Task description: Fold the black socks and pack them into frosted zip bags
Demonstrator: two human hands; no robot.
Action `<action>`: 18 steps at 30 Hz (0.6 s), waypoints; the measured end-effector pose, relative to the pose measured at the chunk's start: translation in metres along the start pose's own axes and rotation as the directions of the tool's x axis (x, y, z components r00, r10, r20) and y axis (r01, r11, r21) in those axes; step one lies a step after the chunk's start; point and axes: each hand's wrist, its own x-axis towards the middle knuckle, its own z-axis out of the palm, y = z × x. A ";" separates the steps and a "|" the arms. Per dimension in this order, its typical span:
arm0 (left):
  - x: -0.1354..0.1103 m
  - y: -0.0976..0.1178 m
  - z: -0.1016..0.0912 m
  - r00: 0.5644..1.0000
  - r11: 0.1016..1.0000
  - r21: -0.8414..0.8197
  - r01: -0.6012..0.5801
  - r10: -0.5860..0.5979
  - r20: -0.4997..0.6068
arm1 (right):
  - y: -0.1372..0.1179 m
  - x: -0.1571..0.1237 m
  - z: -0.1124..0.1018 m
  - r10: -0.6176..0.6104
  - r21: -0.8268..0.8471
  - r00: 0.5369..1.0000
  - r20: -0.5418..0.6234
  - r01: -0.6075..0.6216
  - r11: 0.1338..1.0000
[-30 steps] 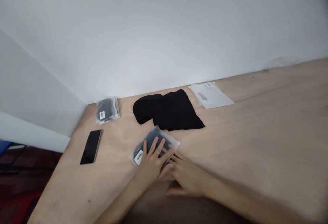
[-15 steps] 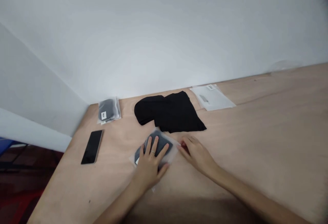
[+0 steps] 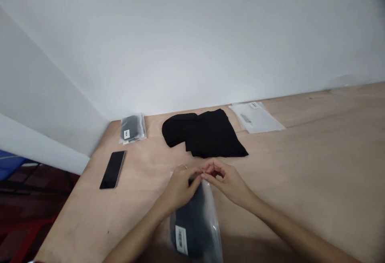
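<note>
wooden table (image 3: 306,162) runs up to the wall (image 3: 192,42), lots of wood right of the hands | black cloth (image 3: 204,134), phone (image 3: 112,170), small bag (image 3: 132,129), clear sleeve (image 3: 255,118) up near the far edge | dark-filled plastic bag (image 3: 192,225) dangles from the fingers | left hand (image 3: 180,189) and right hand (image 3: 225,179) angle inward, both pinching its top edge

The translucent bag (image 3: 194,229) looks black, with a white barcode label (image 3: 181,239).

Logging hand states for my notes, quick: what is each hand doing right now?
Left hand: closed, holding the top edge of the frosted plastic bag.
Right hand: closed, apparently pinching the same edge.
</note>
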 end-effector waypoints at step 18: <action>0.021 -0.049 -0.038 0.959 0.976 -0.143 0.166 -0.193 -0.208 | -0.010 -0.067 0.017 0.297 0.091 0.888 0.351 -0.348 0.933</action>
